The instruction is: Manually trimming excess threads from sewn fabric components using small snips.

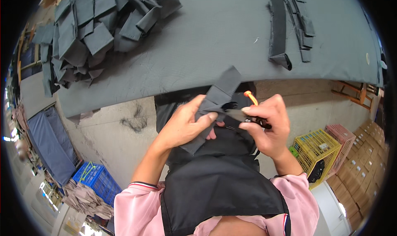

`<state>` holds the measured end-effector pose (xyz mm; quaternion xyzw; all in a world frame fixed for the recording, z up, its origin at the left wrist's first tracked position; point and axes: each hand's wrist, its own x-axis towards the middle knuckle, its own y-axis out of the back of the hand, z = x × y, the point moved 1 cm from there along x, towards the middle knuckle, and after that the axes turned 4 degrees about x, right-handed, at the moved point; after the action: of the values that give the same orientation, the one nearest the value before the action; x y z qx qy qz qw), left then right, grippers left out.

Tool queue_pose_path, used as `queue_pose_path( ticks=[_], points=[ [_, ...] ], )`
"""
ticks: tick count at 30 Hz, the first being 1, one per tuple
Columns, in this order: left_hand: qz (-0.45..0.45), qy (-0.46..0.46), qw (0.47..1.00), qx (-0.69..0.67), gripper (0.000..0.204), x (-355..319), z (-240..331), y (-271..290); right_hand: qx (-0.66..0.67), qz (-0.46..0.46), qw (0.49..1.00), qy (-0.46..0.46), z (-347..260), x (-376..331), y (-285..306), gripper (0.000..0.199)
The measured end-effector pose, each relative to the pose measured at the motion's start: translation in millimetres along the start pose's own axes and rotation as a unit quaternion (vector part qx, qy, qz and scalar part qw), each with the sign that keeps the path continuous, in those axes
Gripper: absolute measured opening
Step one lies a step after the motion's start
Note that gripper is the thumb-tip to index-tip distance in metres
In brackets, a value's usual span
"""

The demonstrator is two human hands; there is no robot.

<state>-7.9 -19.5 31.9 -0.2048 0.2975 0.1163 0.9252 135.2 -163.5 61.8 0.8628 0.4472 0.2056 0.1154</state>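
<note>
My left hand grips a dark grey fabric strip over my lap, its thumb pressed on top and some fingertips showing beneath. The strip runs slantwise and looks folded or layered in the middle. My right hand is closed on a small pair of thread snips with a black handle. Their metal blades point left, at the strip's edge beside my left thumb. A curved orange piece sticks up beside my right fingers; whether it belongs to the snips I cannot tell. A black apron covers my front.
A grey-covered table lies ahead. It bears a heap of grey fabric pieces at left and several strips at right. Blue and yellow crates and stacked cartons stand on the floor. Dark threads lie at left.
</note>
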Motion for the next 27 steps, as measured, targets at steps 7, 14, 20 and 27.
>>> queue_pose_path(
  ticks=[7,14,20,27],
  points=[
    [0.006,-0.113,0.991,-0.074,0.039,3,-14,-4,-0.024,0.052,0.996,-0.067,24,-6,-3,0.023],
    [-0.021,-0.119,0.983,-0.138,0.045,4,-19,-7,-0.083,0.048,0.995,-0.016,22,2,-8,0.024],
    [-0.036,-0.118,0.979,-0.161,0.045,3,-14,-10,-0.146,0.049,0.987,0.052,23,7,-15,0.026],
    [-0.030,-0.103,0.979,-0.176,0.045,2,-17,-11,-0.100,0.119,0.988,0.008,19,2,-15,0.024]
  ],
)
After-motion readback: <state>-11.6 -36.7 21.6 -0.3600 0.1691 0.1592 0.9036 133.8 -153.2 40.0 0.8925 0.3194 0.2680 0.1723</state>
